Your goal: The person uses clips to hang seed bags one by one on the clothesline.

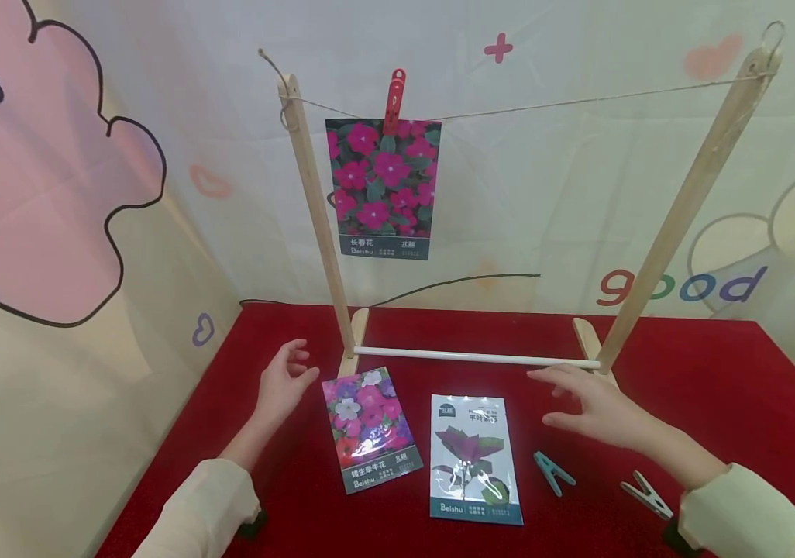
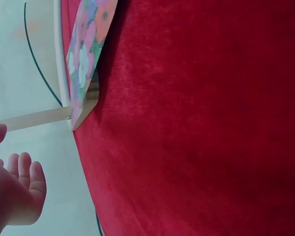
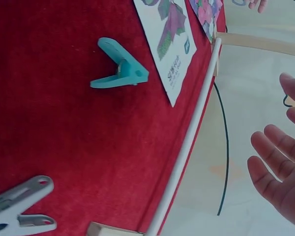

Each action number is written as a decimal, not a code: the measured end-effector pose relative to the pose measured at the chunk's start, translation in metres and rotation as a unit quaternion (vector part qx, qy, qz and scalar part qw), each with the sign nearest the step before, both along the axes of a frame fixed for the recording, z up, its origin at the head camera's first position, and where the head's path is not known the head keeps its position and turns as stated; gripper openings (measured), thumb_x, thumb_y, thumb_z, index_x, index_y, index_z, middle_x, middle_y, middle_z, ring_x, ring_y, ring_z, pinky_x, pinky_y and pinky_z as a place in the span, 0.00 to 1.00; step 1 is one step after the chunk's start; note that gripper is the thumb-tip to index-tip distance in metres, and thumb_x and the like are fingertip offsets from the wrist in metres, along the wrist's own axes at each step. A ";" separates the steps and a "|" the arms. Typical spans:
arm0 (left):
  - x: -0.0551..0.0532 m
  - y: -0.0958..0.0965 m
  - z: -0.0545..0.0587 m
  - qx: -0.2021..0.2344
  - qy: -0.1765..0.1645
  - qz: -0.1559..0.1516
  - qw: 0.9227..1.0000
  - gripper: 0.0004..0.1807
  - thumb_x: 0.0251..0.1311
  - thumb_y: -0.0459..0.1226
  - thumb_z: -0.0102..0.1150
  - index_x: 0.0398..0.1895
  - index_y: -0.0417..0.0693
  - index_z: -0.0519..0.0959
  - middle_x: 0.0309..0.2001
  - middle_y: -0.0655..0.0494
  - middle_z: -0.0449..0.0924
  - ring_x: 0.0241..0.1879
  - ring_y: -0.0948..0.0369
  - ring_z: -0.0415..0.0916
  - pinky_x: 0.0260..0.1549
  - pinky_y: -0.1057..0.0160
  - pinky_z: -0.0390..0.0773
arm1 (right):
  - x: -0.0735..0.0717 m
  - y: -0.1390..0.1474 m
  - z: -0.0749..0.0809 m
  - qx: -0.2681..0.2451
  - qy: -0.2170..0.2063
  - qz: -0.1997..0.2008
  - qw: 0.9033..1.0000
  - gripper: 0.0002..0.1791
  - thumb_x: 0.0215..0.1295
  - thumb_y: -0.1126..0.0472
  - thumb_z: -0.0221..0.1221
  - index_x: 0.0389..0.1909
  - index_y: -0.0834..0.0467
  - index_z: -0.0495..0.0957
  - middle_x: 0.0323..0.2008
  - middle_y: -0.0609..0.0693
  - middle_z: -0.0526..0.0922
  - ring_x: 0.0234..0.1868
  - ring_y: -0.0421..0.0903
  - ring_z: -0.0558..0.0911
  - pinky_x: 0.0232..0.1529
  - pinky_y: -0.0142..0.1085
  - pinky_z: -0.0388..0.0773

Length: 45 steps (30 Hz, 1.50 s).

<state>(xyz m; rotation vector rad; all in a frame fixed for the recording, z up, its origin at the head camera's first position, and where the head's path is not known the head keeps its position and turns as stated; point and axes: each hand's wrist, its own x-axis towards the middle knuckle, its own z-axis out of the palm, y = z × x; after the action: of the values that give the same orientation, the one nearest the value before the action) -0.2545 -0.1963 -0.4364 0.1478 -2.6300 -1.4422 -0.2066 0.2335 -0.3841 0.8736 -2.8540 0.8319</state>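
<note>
My left hand hovers just left of a seed packet with pink and white flowers, its fingers loosely bent around nothing. In the left wrist view its palm and fingers show bare. My right hand is held above the cloth, right of a white seed packet with a purple-leaved plant; it too holds nothing. Below it lie a teal clothespin and a grey-white clothespin. From the string hangs a magenta-flower packet, held at its top edge by a red clothespin.
Two wooden posts, left and right, carry the string and stand on wooden feet. A white rod joins them low down, behind the two lying packets. Red cloth covers the table, and a printed curtain hangs behind.
</note>
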 end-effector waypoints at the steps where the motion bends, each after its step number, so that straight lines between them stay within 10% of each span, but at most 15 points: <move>1: 0.000 0.000 -0.002 0.000 -0.003 0.002 1.000 0.29 0.52 0.38 0.59 0.58 0.52 0.62 0.51 0.49 0.69 0.47 0.53 0.70 0.40 0.57 0.78 | 0.000 0.001 -0.001 0.000 -0.001 -0.001 1.000 0.33 0.42 0.60 0.67 0.54 0.56 0.69 0.48 0.54 0.73 0.38 0.45 0.75 0.28 0.26 0.74; 45: 0.001 0.015 -0.047 0.056 -0.116 -0.013 0.992 0.34 0.52 0.34 0.57 0.63 0.51 0.55 0.55 0.44 0.64 0.47 0.49 0.73 0.42 0.54 0.77 | 0.020 0.018 -0.057 -0.090 -0.195 0.002 0.977 0.36 0.49 0.58 0.63 0.58 0.65 0.61 0.49 0.66 0.70 0.39 0.52 0.76 0.30 0.28 0.77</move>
<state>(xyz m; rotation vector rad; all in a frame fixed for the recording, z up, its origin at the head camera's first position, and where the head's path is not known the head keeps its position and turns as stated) -0.2535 -0.1814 -0.4831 0.3116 -2.7377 -1.6742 -0.1862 0.2512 -0.4416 0.7674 -3.0239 1.3748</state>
